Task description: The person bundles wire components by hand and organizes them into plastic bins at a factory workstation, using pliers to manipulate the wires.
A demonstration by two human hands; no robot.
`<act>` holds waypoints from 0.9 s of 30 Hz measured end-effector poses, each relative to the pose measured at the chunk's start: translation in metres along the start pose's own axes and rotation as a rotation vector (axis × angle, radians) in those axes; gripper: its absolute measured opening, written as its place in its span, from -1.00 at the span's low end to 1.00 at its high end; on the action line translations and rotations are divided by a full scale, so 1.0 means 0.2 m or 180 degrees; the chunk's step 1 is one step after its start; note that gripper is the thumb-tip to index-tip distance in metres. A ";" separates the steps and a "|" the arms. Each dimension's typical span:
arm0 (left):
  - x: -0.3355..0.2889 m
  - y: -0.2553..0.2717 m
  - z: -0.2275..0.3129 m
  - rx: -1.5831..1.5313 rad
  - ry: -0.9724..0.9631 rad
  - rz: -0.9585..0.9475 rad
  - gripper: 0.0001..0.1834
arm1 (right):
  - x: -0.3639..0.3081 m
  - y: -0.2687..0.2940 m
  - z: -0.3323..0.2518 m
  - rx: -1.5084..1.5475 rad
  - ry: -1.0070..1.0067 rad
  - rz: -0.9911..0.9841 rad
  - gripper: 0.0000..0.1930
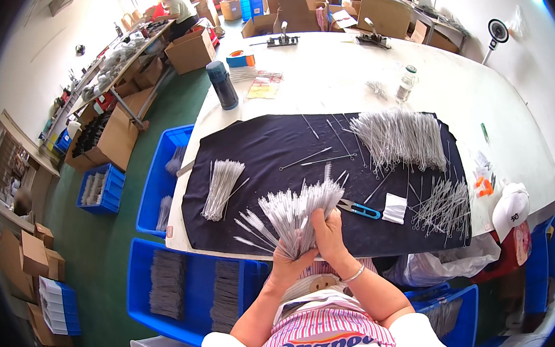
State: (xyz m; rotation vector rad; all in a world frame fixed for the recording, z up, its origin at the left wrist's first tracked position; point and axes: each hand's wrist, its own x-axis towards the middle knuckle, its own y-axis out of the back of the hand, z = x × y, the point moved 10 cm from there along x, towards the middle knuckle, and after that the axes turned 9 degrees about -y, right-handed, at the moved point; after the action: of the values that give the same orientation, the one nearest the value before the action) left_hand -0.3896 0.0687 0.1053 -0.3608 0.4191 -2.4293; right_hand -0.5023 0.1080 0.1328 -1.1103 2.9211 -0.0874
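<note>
A thick bundle of thin wire cleaning brushes [292,213] with white bristles stands fanned out before my chest, bristle ends up. My left hand [289,266] is closed around its lower part, and my right hand [330,238] grips its right side. Several brushes splay out to the left. Beneath lies a dark cloth [262,139]. On it, a smaller brush bundle [222,189] rests to the left, a large brush pile [397,139] at the far right, and a looser brush heap [446,209] nearer. Blue-handled thread snips [360,210] lie right of my hands, beside a folded white cloth or paper [394,208].
A dark thermos [222,85] and a glass bottle [407,83] stand beyond the cloth on the white table [327,55]. Blue bins [198,277] with brushes sit below the left edge. A white cap [511,209] lies at right. Another person [180,11] sits far left.
</note>
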 end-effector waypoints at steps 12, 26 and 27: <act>-0.01 0.06 -0.07 -0.0105 0.0353 0.0368 -0.56 | 0.13 0.02 -0.73 -0.1244 0.1765 -0.0048 -0.84; 0.02 0.05 -0.09 -0.0222 0.0566 0.0445 -0.56 | 0.41 -0.01 -0.51 -0.2378 0.0380 -0.0828 -0.81; 0.02 0.04 -0.08 -0.0274 0.0593 0.0408 -0.56 | 0.44 0.02 -0.53 -0.2182 0.0403 -0.0665 -0.80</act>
State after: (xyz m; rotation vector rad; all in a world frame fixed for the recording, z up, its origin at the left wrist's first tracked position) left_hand -0.3938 0.0640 0.0873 -0.1393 0.6107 -2.3321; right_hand -0.5748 0.0584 0.2396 -1.5166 2.9988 0.9363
